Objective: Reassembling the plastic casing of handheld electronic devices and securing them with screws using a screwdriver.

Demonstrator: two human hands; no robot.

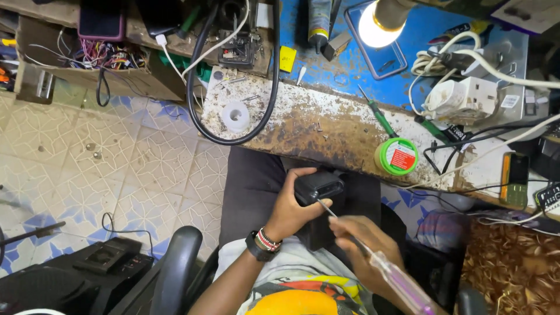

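The left hand grips the small black device from its left side. The right hand grasps the screwdriver, tip touching the device.

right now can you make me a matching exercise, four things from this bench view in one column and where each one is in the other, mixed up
Things
1. left hand
2. right hand
3. green-rimmed round tin
4. lit bulb

Places
a. over the blue part of the bench, at the top
b. gripping a small black device
c. on the worn bench edge, beside a green-handled screwdriver
d. holding a clear-handled screwdriver, tip at the device

Pairs: 1-b, 2-d, 3-c, 4-a
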